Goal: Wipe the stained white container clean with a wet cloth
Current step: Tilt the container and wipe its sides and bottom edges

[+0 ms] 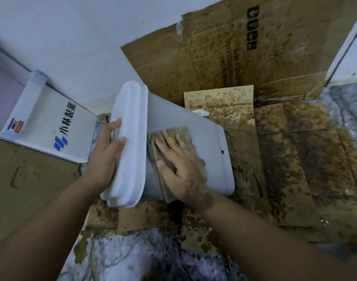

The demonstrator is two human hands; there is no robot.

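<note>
The container (204, 151) lies on its side on the cardboard (285, 159) spread over the floor (133, 256), its lid (129, 142) at the container's left end. The left hand (104, 159) is on the lid's left, with fingers (120, 139) wrapped over the lid's edge. The cloth (173, 142) lies on the container's upturned side, just right of the lid, and the right hand (179, 165) rests flat on the cloth. Behind the container, more cardboard stands against the wall (72, 37). Left of the container a printed box (51, 126) lies near the wall.
</note>
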